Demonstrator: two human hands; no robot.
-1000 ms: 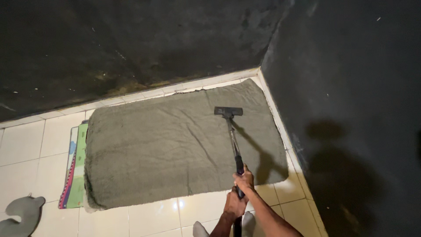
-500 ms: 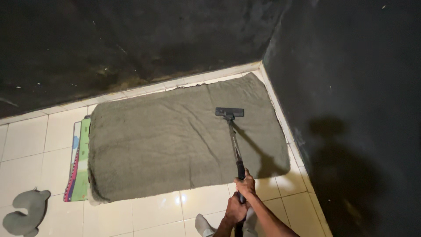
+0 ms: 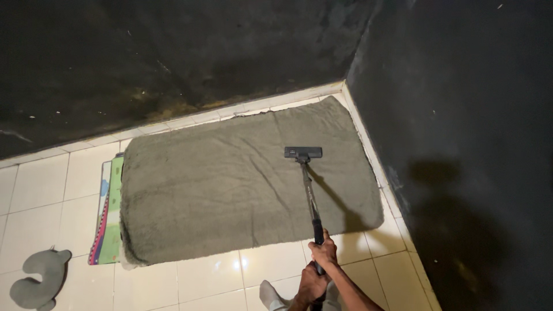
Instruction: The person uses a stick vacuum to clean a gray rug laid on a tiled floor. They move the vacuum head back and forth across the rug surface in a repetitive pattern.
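From the head camera, a grey-green shaggy rug [image 3: 242,190] lies on the pale tiled floor [image 3: 40,196], pushed into the corner where two dark walls [image 3: 173,52] meet. A black vacuum wand [image 3: 310,196] slants across the rug's right part, and its flat floor head [image 3: 303,152] rests on the pile right of the rug's centre, nearer the far edge than the near one.

Both hands sit on the wand just off the rug's near edge. The right hand [image 3: 324,252] is higher up the tube, its grip wrapped closed around it. The left hand [image 3: 312,283] is lower, at the frame's bottom edge, and its grip also looks closed on the wand, though the view there is dim and partly cut off.

How much of the rug has been covered is hard to judge: the pile shows faint streaks and creases across its middle and right, but no clear line between worked and unworked areas. The rug's left half lies well apart from the floor head.

A colourful mat [image 3: 108,213] peeks out from under the rug's left edge, and a grey curved cushion [image 3: 37,279] lies farther left on the tiles.
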